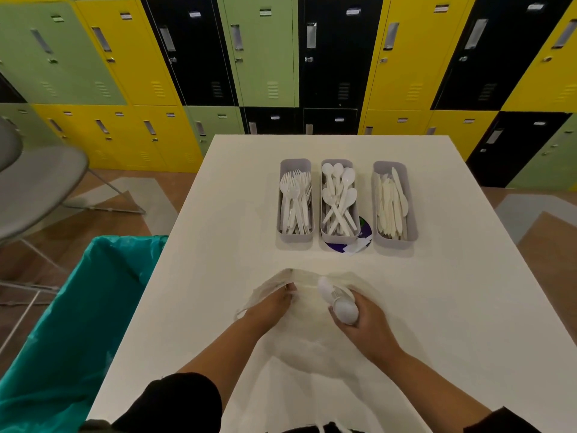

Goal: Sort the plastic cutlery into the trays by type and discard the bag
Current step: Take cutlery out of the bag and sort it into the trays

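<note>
Clear crumpled plastic bag (307, 303) on the white tabletop (468, 307) near its front edge, left hand (274, 303) grip pinching the bag's rim, right hand (363, 317) grip closed around blurred white plastic spoons (338, 303), three grey trays (395, 242) well beyond, bare tabletop between, teal-lined bin (93, 292) at the left edge.

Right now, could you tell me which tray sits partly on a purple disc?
The middle tray, holding spoons; the purple disc shows beside and beneath it.
</note>
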{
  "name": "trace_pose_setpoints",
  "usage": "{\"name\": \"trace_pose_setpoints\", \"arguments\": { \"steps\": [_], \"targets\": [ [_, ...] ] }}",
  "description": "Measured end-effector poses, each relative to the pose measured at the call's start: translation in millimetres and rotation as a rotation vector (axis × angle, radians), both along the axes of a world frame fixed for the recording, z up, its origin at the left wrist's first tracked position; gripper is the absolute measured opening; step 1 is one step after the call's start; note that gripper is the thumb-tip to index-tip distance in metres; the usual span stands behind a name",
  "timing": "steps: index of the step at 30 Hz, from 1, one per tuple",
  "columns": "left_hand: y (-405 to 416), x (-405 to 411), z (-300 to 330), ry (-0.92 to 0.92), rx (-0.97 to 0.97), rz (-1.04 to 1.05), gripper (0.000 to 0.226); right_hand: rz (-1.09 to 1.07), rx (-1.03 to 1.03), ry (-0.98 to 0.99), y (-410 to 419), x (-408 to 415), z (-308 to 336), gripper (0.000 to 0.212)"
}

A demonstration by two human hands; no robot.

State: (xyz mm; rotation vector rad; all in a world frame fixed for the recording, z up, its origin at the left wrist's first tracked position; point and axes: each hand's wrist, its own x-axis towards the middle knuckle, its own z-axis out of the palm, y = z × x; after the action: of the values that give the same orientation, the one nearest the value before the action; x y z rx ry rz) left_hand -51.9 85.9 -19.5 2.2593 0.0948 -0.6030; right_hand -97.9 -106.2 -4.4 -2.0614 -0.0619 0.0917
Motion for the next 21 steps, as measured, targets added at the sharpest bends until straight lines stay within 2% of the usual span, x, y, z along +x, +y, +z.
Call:
{"name": "trace_pose_setpoints", "arguments": {
  "steps": [3, 5, 7, 8, 10, 12, 14, 16, 19, 21],
  "targets": [
    [1.0, -0.1, -3.1, -0.012, -0.019, 0.056, 0.031, -0.015, 0.047, -0.023, 3.6, -0.5, 9.7, 0.033],
    [1.3, -1.4, 2.5, 0.023, -0.055, 0.048, 0.037, 0.061, -0.093, 0.012, 6.1, 4.2, 12.8, 0.043],
    [0.4, -1.7, 14.6, 0.073, -0.067, -0.008, 0.031, 0.215, -0.339, 0.079, 11.4, 11.0, 8.8, 0.05],
    [1.0, -2.2, 21.3, 0.102, -0.062, -0.045, 0.027, 0.289, -0.448, 0.107, 14.1, 13.2, 5.9, 0.045],
    [3.1, -1.6, 30.7, 0.16, -0.034, -0.142, 0.035, 0.363, -0.551, 0.153, 19.1, 14.2, -4.7, 0.035],
    [6.9, -3.6, 35.6, 0.21, 0.056, -0.226, 0.042, 0.354, -0.497, 0.263, 19.8, 10.4, -12.5, 0.033],
    [10.2, -6.7, 40.4, 0.262, 0.166, -0.208, 0.04, 0.288, -0.38, 0.336, 18.2, 5.7, -14.1, 0.036],
    [11.2, -8.4, 36.2, 0.309, 0.165, -0.208, 0.044, 0.228, -0.273, 0.398, 14.6, 3.6, -15.2, 0.054],
    [9.9, -11.9, 35.6, 0.397, 0.147, -0.255, 0.046, 0.283, -0.174, 0.535, 10.6, 9.6, -25.1, 0.077],
    [10.9, -11.6, 37.8, 0.392, 0.162, -0.263, 0.049, 0.283, -0.196, 0.555, 14.5, 13.4, -15.8, 0.067]
  ]
}}
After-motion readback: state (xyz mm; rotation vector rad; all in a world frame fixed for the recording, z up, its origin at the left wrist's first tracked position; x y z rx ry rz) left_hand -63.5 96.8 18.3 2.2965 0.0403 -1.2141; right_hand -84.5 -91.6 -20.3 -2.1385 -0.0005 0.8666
